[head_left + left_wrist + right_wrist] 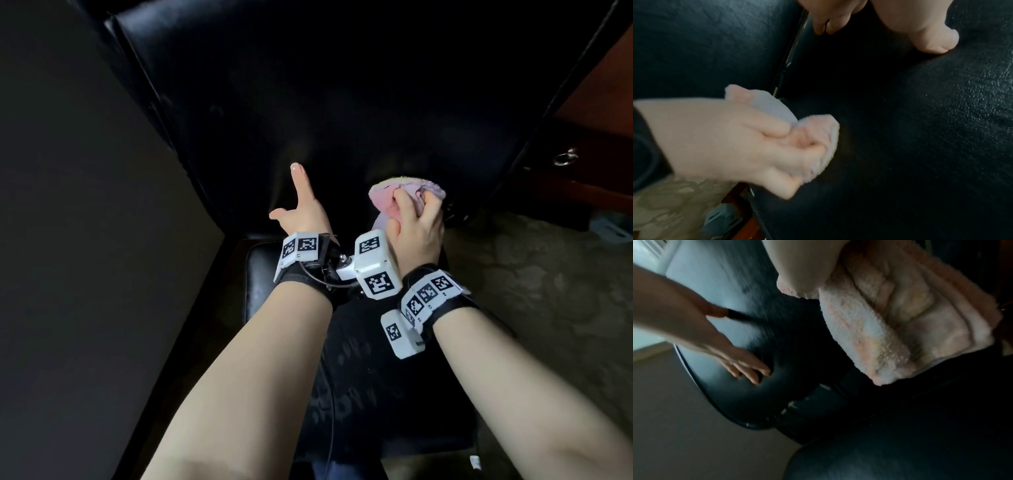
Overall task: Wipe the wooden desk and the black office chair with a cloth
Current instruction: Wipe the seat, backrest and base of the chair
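meanwhile, right hand [419,226] grasps a pink cloth [390,197] against the black office chair [308,102] backrest's lower right edge; left hand [301,209] rests released, fingers spread.

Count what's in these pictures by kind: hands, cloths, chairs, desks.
Hands: 2, the bare left hand and the bare right hand
Cloths: 1, the fluffy pink terry cloth
Chairs: 1, the black leather office chair
Desks: 1, the reddish wooden desk
Total: 5

chair [308,102]: we see glossy black leather
cloth [387,195]: we see pink with pale yellow
desk [603,99]: reddish-brown wood
floor [548,281]: mottled olive-tan
wrist bands [433,294]: black-and-white square codes
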{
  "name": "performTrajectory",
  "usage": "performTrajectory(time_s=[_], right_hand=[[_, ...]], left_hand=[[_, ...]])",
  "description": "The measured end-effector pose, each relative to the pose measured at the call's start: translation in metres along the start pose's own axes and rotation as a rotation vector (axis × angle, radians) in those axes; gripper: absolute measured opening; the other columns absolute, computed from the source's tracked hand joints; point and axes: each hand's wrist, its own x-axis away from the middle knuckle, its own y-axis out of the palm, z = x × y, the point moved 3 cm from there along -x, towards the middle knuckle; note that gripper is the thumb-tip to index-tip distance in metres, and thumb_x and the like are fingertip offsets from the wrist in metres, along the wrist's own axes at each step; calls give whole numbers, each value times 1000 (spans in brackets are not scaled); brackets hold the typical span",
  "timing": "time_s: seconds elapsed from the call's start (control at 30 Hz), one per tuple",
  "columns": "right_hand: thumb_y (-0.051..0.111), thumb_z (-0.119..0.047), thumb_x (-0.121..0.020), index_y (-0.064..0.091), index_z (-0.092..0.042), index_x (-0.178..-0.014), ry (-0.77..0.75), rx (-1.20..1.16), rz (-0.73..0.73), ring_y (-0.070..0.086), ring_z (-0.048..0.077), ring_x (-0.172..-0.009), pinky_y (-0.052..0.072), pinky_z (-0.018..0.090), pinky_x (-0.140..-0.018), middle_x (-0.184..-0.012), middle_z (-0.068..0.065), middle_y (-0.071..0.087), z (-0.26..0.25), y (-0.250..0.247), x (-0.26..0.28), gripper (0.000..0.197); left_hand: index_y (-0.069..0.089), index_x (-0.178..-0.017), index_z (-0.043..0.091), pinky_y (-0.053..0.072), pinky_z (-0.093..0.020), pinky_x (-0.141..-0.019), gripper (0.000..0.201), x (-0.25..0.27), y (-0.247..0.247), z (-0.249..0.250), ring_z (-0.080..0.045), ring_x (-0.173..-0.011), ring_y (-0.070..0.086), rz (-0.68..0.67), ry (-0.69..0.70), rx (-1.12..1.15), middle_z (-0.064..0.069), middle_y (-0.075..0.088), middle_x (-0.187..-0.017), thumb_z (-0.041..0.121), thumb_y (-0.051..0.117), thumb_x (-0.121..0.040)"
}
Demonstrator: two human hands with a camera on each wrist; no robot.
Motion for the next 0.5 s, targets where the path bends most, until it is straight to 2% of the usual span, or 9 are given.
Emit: performTrajectory(time_s=[0.07,0.13,0.2,0.37,0.5], right_hand=[[55,-14,-81,54,-21,-124,55,8,-185,53,44,-102,47,54,-84,-126,22,45,5,17,10,44],[59,-16,-84,51,-26,-131,118,55,-375,46,40,-113,41,52,-90,-131,18,40,12,36,21,49],[57,-21,-86,47,-29,-133,153,82,-431,45,38,-114,42,50,-90,-132,13,36,12,46,28,48],[52,-24,-93,38,-25,-137,277,117,-613,36,33,-127,46,47,-91,-139,8,29,16,50,46,47],[49,-23,-94,38,-25,-131,323,4,-636,45,33,-119,44,46,-95,-134,9,38,21,21,50,38]], left_hand=[[7,-152,18,22,-48,-114,109,-1,1,1,-32,-139,27,4,6,-11,-5,24,-155,81,46,-72],[8,-152,15,23,-47,-114,110,-4,1,2,-32,-139,29,14,27,-28,-6,26,-154,82,44,-73],[9,-152,14,25,-49,-113,111,-6,1,3,-34,-137,31,20,37,-54,-6,27,-154,84,41,-72],[9,-151,11,27,-52,-111,113,-5,0,6,-39,-135,32,17,41,-109,-10,31,-151,86,36,-71],[7,-151,10,25,-51,-112,115,3,-2,6,-38,-136,32,22,41,-120,-13,31,-151,87,33,-71]])
